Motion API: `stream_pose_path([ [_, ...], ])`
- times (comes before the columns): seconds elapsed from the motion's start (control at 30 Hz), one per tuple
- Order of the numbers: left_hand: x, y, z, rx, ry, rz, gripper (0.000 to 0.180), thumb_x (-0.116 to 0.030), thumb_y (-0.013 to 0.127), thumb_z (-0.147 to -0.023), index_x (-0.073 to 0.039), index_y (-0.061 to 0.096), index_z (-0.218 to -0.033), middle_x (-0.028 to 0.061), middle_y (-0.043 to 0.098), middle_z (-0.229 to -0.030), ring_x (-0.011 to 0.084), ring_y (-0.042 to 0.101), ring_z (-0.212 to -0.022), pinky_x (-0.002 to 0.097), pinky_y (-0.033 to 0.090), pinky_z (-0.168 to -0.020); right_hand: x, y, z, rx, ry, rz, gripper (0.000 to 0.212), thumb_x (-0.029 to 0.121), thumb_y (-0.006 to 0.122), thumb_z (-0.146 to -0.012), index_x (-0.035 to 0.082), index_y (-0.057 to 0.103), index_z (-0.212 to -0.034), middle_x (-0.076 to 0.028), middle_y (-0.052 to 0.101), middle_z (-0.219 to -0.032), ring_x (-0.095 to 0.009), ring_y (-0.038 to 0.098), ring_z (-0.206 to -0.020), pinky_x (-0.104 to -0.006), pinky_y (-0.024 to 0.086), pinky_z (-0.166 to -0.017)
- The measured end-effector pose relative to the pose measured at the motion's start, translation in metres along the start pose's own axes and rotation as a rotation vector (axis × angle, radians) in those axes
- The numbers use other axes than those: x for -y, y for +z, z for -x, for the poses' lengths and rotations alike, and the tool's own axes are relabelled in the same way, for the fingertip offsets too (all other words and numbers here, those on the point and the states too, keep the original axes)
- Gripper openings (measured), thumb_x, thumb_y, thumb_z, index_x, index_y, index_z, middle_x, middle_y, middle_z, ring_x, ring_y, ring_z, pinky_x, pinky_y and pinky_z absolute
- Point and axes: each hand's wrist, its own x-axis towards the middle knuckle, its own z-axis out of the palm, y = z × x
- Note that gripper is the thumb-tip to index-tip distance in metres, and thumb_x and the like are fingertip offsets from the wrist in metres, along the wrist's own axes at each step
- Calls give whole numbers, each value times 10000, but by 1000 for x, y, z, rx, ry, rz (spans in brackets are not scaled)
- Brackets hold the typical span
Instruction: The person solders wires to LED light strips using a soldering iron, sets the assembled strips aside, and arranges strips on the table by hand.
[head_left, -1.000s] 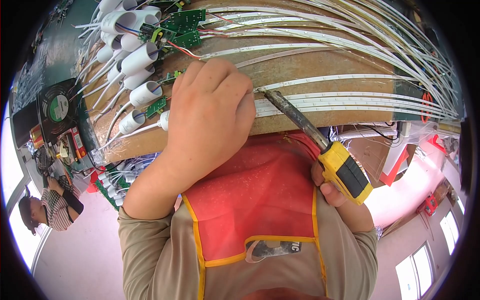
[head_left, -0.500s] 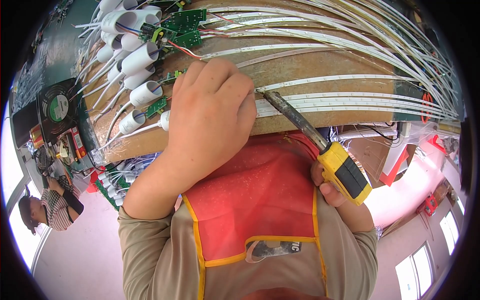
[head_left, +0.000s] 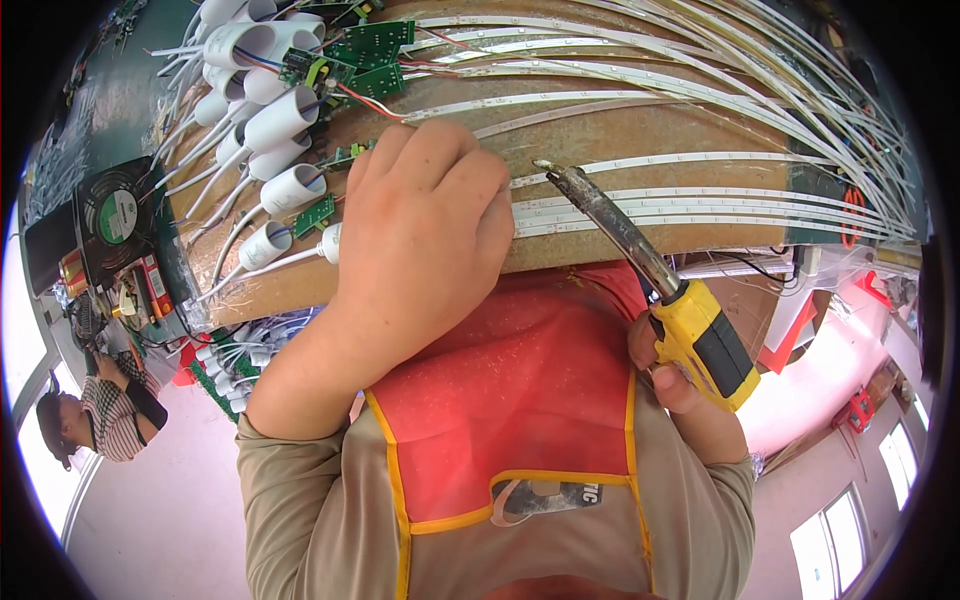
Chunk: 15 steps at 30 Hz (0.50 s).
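My left hand (head_left: 425, 215) rests knuckles-up over the bench, its fingers curled together. What it pinches is hidden beneath it. A white LED strip (head_left: 660, 162) runs out from its right side. My right hand (head_left: 676, 388) grips a yellow and black soldering gun (head_left: 706, 345). The gun's dark metal barrel slants up to the left, and its tip is apart from the left hand, over the strip's near end. Just left of my left hand are a small green circuit board (head_left: 316, 214) and white plastic cylinders (head_left: 293, 188) with wires inside.
Several LED strips (head_left: 690, 202) lie across the brown worktop (head_left: 640, 125) and bunch at the right. More boards (head_left: 370, 45) and cylinders crowd the upper left. A black fan (head_left: 118, 215) stands at the left edge; beyond it is another person (head_left: 110, 405).
The soldering gun in my right hand has moved slightly right, its tip drawing up and away from beside my left fingers. My left hand has hardly moved.
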Motion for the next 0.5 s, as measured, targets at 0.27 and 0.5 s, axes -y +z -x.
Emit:
stream_pose_path([
  [0.27,4,4,0,-42,42,5,114,-70,736,-790,-97,694,-893,58,632,-946,316,598,-871,444,464,-753,3,-3,1,40,38,38,262,224,779,-917,19,617,-931,-65,597,-746,-188,582,-622,-312,456,-554],
  [0.5,4,4,0,-49,38,13,112,-72,735,-794,-96,695,-896,57,633,-948,315,598,-874,443,463,-757,4,-7,2,109,-22,268,236,267,745,-940,79,621,-868,-40,600,-721,-245,597,-598,-360,463,-540],
])
